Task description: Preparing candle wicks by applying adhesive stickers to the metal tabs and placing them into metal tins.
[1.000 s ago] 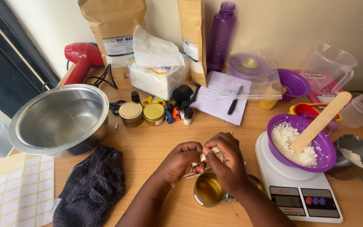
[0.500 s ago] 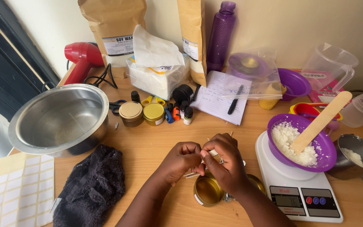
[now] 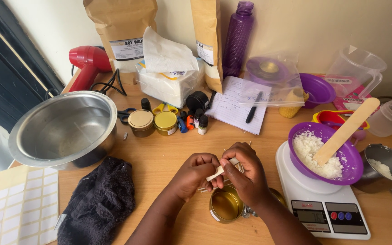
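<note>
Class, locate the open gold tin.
The open gold tin sits on the wooden table, just below both hands, left of the white scale.

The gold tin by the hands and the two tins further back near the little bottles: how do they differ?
The gold tin below the left hand and right hand is open and looks empty; the two lidded tins are closed. It sits at the near edge of the table; they sit mid-table. All are round and metallic.
</note>
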